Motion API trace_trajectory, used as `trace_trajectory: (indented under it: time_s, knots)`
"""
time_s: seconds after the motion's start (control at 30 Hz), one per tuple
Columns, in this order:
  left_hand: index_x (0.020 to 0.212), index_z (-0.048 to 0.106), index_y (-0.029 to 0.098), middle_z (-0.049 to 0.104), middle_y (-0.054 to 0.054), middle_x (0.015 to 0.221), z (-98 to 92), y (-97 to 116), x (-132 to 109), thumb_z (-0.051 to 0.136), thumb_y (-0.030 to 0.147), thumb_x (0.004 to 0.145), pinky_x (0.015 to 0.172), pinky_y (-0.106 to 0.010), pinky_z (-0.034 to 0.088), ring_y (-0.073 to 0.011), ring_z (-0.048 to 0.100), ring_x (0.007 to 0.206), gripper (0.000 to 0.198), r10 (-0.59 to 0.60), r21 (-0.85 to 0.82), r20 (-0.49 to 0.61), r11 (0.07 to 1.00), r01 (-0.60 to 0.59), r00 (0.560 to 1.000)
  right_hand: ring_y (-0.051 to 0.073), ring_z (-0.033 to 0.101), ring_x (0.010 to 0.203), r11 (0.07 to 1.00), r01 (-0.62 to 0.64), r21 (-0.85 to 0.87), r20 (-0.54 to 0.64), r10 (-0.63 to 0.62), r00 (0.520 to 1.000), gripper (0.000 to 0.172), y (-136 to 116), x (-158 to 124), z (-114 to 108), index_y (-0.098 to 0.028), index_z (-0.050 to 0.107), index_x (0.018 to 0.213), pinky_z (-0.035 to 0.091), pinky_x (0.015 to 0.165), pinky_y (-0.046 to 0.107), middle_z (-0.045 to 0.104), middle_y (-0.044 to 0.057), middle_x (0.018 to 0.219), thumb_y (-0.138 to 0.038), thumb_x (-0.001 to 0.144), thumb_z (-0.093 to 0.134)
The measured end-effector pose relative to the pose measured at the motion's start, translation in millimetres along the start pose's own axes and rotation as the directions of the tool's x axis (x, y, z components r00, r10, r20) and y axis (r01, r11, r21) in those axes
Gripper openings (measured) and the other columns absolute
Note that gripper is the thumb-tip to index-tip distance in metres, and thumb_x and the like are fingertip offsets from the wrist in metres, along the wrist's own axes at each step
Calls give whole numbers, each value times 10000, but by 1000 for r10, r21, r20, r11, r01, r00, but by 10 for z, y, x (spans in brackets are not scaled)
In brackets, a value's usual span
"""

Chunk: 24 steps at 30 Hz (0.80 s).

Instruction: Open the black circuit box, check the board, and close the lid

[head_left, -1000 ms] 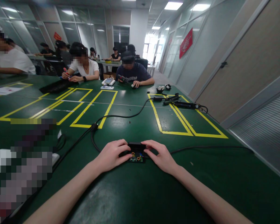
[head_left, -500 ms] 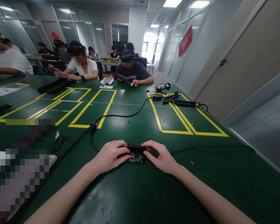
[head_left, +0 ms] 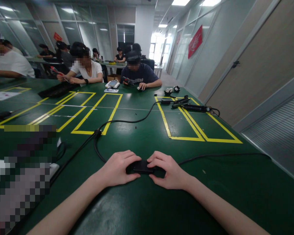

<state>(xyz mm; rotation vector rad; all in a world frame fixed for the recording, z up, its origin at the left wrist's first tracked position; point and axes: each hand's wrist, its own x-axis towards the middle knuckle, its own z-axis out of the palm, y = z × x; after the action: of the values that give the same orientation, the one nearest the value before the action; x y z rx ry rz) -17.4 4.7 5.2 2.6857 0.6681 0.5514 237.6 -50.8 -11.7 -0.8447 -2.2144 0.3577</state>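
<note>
A small black power adapter case (head_left: pixel 143 167) lies on the green table between my hands, its cover now over the circuit board. My left hand (head_left: pixel 120 167) grips its left end, fingers on the far edge and thumb at the near edge. On the right end, my right hand (head_left: pixel 167 170) holds it the same way, thumb in front and fingers on top. A black cable (head_left: pixel 222 154) runs out from the right side of the case, and another black cord (head_left: pixel 97 147) leads in behind my left hand. The circuit board is hidden inside.
Yellow tape rectangles (head_left: pixel 170 137) mark the green table (head_left: pixel 147 209). Black tools (head_left: pixel 196 108) and an inline box with cord (head_left: pixel 165 102) lie at the far right. A co-worker (head_left: pixel 140 76) sits opposite, near a white device (head_left: pixel 112 84). Blurred-out items fill the left edge.
The cover has swung down toward me over the exposed circuit board, which is now out of sight. Both my thumbs have moved to the near edge of the case.
</note>
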Motion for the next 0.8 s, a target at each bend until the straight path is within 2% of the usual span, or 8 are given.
trace_trajectory:
  time_s: [0.1,0.33,0.43,0.53,0.7,0.8]
  knots:
    - [1171,651,199,746,-70,1060,33,7,-2,688,319,893,833,-326,553,-225,705,961,305,0,-15,0,1000,0,1000,219,677,930,996,3,-95,27,-1,1000,302,11,-9,22,-212,639,1107,562,751,323,691,101,1047,-167,816,706]
    - [1256,633,196,731,-93,1096,36,10,27,676,395,922,890,-372,559,-248,687,987,392,-23,65,10,998,23,1000,268,691,1003,964,2,-267,82,20,996,359,-3,5,58,-179,603,1275,573,878,419,724,146,1161,-231,920,608]
    - [1253,634,191,730,-89,1088,48,-7,49,634,369,966,884,-369,550,-245,682,985,338,12,98,18,995,-14,1000,265,699,965,952,-1,-307,109,36,993,308,-16,12,53,-169,605,1266,568,851,413,738,145,1140,-262,980,538]
    - [1188,651,181,736,-79,1048,27,-10,58,576,366,1014,846,-347,536,-229,682,941,265,35,60,39,998,-37,999,253,703,920,948,-7,-318,130,51,990,261,-20,9,52,-165,615,1223,557,809,386,745,136,1097,-284,1018,504]
    - [1103,659,176,722,-70,991,-18,11,60,561,418,1023,812,-332,522,-220,667,899,273,14,28,67,999,-15,998,242,695,824,939,-1,-343,138,52,989,269,-2,-15,60,-149,624,1171,528,732,365,744,125,999,-342,1063,472]
    - [1114,648,171,719,-72,997,-9,11,64,557,457,1027,804,-332,519,-224,671,905,313,14,52,59,999,-17,998,236,688,783,937,-2,-349,122,48,991,302,12,-20,56,-139,626,1164,523,709,360,737,111,932,-363,1079,441]
